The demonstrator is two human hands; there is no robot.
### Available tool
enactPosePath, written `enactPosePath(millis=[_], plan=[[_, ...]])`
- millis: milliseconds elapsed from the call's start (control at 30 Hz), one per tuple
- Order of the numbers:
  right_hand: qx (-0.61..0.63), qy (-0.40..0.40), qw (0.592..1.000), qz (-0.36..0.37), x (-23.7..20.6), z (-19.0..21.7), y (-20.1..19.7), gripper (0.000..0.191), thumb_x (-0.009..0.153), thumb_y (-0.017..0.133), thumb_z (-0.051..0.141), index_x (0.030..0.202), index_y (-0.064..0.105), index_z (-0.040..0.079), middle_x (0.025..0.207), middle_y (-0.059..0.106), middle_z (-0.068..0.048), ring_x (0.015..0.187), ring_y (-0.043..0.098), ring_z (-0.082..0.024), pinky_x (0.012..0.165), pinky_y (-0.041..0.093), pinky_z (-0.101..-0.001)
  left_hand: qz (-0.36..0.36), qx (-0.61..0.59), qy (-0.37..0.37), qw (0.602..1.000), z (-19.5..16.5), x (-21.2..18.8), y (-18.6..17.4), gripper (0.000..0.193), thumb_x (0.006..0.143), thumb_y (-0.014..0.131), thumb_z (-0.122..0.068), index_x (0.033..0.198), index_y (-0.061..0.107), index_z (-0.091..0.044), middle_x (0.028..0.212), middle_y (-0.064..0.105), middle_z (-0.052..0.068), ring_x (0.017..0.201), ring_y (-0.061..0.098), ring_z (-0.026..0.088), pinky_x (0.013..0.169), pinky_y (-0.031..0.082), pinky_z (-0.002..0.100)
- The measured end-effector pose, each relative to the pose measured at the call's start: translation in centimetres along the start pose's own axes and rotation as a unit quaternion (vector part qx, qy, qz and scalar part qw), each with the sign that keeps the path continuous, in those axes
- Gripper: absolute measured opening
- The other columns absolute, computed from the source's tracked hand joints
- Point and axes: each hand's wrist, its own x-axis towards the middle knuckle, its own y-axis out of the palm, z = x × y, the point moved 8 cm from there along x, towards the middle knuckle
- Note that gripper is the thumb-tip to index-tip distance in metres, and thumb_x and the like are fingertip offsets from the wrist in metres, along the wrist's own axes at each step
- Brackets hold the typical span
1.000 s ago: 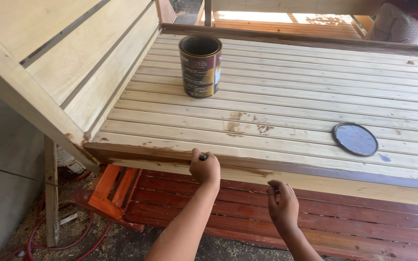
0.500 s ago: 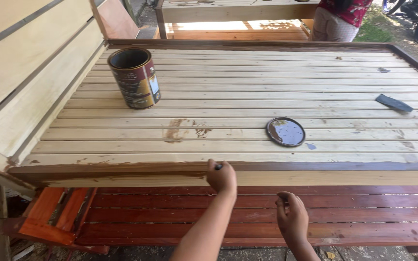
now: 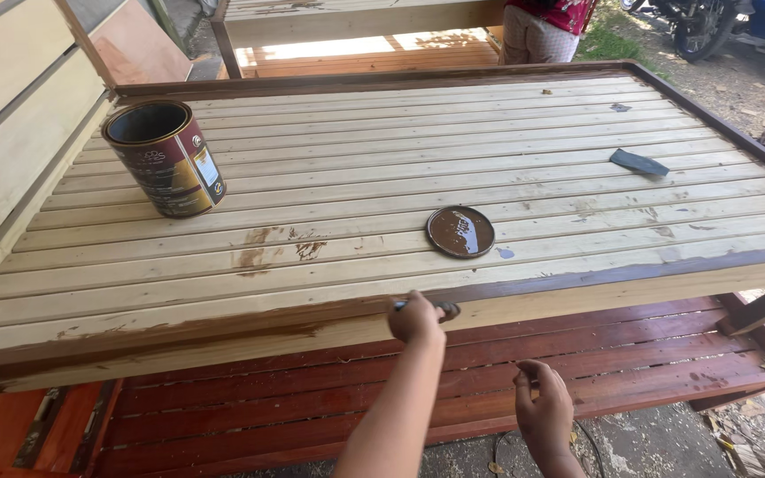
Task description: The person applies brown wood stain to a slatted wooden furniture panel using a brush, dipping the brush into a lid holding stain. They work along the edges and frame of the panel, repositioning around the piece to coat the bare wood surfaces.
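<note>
Brown stain coats the bed frame (image 3: 577, 270) edge where the left hand (image 3: 415, 320) is closed around a small brush (image 3: 440, 309). Right hand (image 3: 544, 409) hangs loosely open, holding nothing. Open can (image 3: 165, 158) and lid (image 3: 460, 231) sit near, easy to reach.

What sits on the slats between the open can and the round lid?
Head view: between the can and the lid lie bare slats with brown stain smears; nothing else.

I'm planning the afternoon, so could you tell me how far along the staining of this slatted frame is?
Done: dark stain covers the frame's rim. In hand: the left hand holds a brush against the front edge; the right hand hangs free. Left: the slats remain pale, beside the open can.
</note>
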Motion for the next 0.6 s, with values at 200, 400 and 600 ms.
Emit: enactPosePath(millis=[200,400,600], plan=[[0.051,-0.021,0.998,0.019,0.7,5.8,3.8,0.017,0.094,0.063,0.018,0.107,0.071,0.01,0.095,0.073,-0.006,0.085,0.071,-0.021,0.073,0.056,-0.0362,-0.055,-0.107,-0.008,0.993,-7.3,6.2,-11.3,0.032,0.098,0.058,-0.012,0.121,0.045,0.008,0.11,0.06,0.028,0.065,0.07,0.035,0.051,0.066,0.037],[0.072,-0.089,0.992,0.052,-1.2,14.7,10.3,0.016,0.093,0.064,0.017,0.105,0.071,0.009,0.092,0.073,-0.006,0.083,0.07,-0.021,0.073,0.056,-0.0361,-0.152,-0.118,0.059,0.98,-17.1,12.1,-27.4,0.037,0.1,0.057,-0.012,0.12,0.039,0.014,0.108,0.061,0.033,0.064,0.072,0.038,0.054,0.061,0.033],[0.088,-0.109,0.985,0.097,-6.0,21.8,16.2,0.014,0.092,0.064,0.017,0.102,0.071,0.009,0.091,0.071,-0.007,0.084,0.07,-0.021,0.069,0.056,-0.0353,-0.093,-0.025,0.229,0.969,-24.2,14.1,-37.4,0.026,0.098,0.057,-0.008,0.107,0.041,0.01,0.107,0.061,0.028,0.067,0.072,0.023,0.055,0.064,0.031]])
